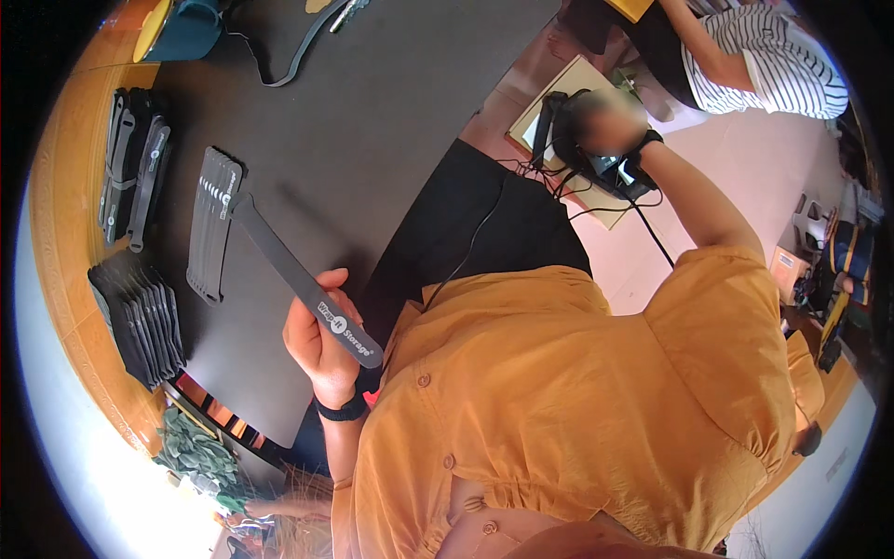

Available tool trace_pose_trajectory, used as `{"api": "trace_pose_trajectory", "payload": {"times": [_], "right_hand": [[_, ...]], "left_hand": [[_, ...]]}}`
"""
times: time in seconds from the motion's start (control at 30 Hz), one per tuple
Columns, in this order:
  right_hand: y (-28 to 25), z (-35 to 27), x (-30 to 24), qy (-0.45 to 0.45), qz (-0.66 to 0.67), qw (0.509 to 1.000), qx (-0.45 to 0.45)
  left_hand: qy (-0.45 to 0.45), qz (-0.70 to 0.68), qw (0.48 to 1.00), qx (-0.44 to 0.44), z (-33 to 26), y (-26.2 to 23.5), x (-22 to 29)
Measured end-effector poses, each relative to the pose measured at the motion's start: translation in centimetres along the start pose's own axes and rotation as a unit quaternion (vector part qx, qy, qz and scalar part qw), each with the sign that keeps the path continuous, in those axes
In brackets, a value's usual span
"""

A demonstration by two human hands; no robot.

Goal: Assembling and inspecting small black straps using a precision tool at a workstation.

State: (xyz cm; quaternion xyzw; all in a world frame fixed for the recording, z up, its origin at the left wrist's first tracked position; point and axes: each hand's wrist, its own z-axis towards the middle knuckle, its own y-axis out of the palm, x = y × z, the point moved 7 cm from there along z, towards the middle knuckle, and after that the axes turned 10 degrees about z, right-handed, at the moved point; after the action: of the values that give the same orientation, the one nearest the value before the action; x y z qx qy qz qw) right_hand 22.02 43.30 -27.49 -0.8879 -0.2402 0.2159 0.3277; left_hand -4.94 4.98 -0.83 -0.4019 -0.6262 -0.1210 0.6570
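Note:
My left hand (321,337) is closed around a long dark grey strap (289,265) with rounded ends and white printing, held slantwise above the dark table. The strap's far end hangs close to a fanned row of similar grey straps (212,228) lying on the table. My right arm reaches away to the right, where my right hand (610,123) is over a black device with cables (596,168). A blur covers that hand's fingers, so their grip cannot be made out. The device rests on a pale box or board (596,212).
Bundled straps (130,172) and a fanned stack of dark straps (140,317) lie along the table's left edge. A loose strap (296,67) and a blue-grey container (186,33) are at the far side. Another person in a striped top (768,61) is at upper right.

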Motion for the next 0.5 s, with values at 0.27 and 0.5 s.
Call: {"api": "trace_pose_trajectory", "payload": {"times": [0.27,0.5], "right_hand": [[1.4,-6.0,1.0,-0.090,-0.005,0.991,0.102],[7.0,-7.0,0.3,-0.099,-0.113,0.988,0.016]], "left_hand": [[0.002,-0.002,1.000,0.001,0.0,0.0,0.2],[-0.001,-0.006,1.000,-0.001,0.0,0.0,0.3]]}}
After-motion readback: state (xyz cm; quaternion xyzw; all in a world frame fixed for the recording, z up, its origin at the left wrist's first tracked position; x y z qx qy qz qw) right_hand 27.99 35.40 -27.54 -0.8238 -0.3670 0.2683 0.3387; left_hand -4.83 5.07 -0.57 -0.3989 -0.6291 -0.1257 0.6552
